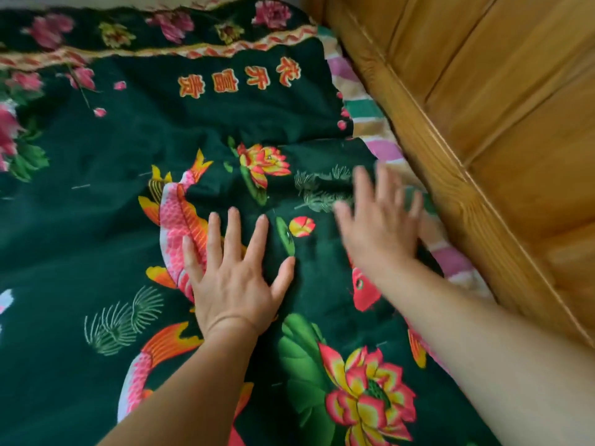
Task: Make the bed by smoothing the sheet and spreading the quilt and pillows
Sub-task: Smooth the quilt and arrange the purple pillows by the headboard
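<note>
Nearest, the left hand [233, 284] lies flat on the dark green koi-and-lotus quilt [96, 220], fingers [232, 233] straight and spread, grasping nothing. Just beyond, the right hand [378, 226], blurred, is also released and flat on the cloth near its edge. Ahead of both, creases [273, 146] bunch where the quilt meets the striped sheet [367, 114] beside the wooden bed frame [467, 123]. To smooth well, I judge: anchor with one palm, sweep the other outward toward the frame.

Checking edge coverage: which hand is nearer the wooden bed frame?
Right hand, flat at the dark green floral sheet's edge beside the wooden bed frame; left hand lies further inward.
</note>
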Motion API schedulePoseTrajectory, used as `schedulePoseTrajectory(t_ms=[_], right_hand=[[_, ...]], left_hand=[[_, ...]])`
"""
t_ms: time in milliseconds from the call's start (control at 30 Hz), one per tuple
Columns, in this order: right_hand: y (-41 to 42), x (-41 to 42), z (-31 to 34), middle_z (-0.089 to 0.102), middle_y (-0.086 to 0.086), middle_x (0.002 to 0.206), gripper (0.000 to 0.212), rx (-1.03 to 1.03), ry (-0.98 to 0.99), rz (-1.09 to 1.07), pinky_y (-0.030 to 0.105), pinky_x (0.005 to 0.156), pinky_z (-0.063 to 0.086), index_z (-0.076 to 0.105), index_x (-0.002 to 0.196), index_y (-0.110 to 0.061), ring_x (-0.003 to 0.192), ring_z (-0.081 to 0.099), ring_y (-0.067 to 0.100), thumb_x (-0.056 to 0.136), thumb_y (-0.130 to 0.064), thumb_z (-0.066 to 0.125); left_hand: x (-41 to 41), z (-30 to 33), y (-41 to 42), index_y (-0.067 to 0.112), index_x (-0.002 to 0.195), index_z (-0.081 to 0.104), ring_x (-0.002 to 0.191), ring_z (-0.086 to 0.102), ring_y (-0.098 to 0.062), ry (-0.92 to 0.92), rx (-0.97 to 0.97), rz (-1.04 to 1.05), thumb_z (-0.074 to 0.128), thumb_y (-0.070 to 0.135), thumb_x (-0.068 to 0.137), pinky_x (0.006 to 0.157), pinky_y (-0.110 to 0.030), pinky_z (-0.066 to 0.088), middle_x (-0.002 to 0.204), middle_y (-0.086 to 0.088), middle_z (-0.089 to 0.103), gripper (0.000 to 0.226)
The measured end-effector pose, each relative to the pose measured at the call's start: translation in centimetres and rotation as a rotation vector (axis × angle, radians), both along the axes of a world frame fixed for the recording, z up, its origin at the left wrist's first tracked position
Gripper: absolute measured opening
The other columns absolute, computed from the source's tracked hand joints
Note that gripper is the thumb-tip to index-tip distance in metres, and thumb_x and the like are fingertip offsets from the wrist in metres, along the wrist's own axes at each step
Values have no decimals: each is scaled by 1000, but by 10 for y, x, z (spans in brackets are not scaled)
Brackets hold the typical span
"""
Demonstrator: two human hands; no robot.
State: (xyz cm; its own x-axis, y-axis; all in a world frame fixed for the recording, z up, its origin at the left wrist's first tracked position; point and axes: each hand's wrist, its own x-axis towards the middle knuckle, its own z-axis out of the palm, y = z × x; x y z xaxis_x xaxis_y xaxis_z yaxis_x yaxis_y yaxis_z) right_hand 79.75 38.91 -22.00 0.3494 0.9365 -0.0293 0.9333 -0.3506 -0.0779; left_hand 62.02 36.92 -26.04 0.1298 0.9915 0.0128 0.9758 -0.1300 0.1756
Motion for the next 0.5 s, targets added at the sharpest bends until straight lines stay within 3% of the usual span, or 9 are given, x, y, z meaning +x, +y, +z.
schedulePoseTrajectory(t_ms=[67, 100, 233, 500], right_hand=[[7, -20, -3, -5, -5, 161, 61, -126, 56, 273, 63, 111, -2, 6, 147, -49, 148, -10, 26, 92, -64, 28], [19, -24, -5, -11, -9, 160, 62, -223, 85, 304, 68, 108, -6, 2, 144, -55, 146, -17, 28, 88, -71, 23], [100, -32, -11, -16, -5, 160, 71, -301, 99, 201, 80, 97, -7, -3, 144, -55, 142, -24, 39, 80, -82, 15], [206, -37, -18, -18, 2, 159, 77, -212, 40, 112, 82, 95, -4, -7, 144, -53, 142, -21, 43, 76, -86, 11]], left_hand=[[-1, 0, 0, 32, 136, 48, 142, 28, -28, -6, -9, -5, 27, 67, 80, 113, -52, 6, 149, -7, 39, 70], [0, 1, 0, 31, 136, 49, 141, 29, -29, -9, -19, -11, 28, 66, 80, 113, -53, 8, 149, -8, 40, 69], [-3, 4, 3, 29, 132, 54, 139, 30, -29, -12, -21, -20, 37, 62, 77, 111, -54, 15, 147, -9, 43, 66], [-5, -1, 5, 31, 131, 49, 134, 38, -28, -31, 37, -60, 53, 61, 66, 108, -53, 25, 141, -9, 47, 71]])
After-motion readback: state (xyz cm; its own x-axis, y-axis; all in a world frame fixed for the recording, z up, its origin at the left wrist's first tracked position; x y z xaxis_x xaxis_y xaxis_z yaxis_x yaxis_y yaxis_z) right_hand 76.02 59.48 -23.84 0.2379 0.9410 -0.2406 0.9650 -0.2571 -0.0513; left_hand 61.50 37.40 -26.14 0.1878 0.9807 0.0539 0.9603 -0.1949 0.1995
